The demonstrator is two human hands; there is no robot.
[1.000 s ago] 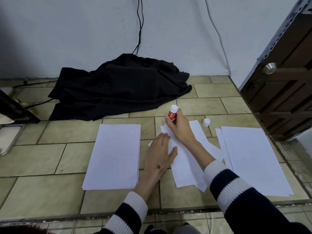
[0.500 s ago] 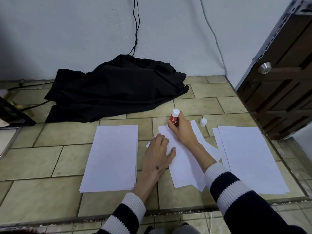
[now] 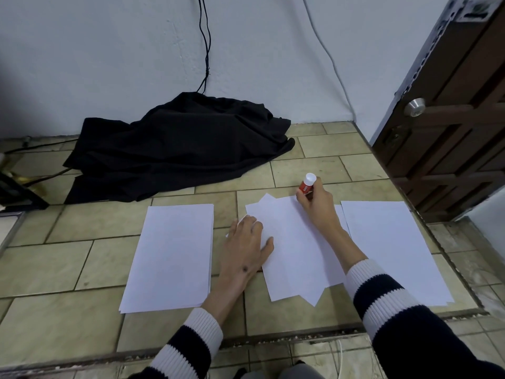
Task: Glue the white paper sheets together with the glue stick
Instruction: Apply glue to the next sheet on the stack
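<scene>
Right hand (image 3: pixel 317 206): grip closed around the glue stick (image 3: pixel 306 185), held tilted, its white end pointing up and away, its lower end hidden in the hand at the far right corner of the middle sheets.
Left hand (image 3: pixel 247 246): fingers spread and lying flat, palm down, pressing the left edge of the middle sheets against the floor.
Middle sheets (image 3: pixel 292 247): several white sheets overlapped and skewed, corners sticking out at the far and near ends, lying on the tiled floor (image 3: pixel 54 269) between the two other stacks.
Left stack (image 3: pixel 172 255): neat white paper pile, just beside the left hand, apart from the middle sheets.
Right stack (image 3: pixel 388 247): white paper pile toward the floor's right edge, its left margin close to the middle sheets and partly behind the right forearm.
Black cloth (image 3: pixel 180 149): crumpled against the wall at the floor's far edge, well apart from the paper.
Door (image 3: pixel 451 127): dark wood with a metal knob, at the far right corner.
</scene>
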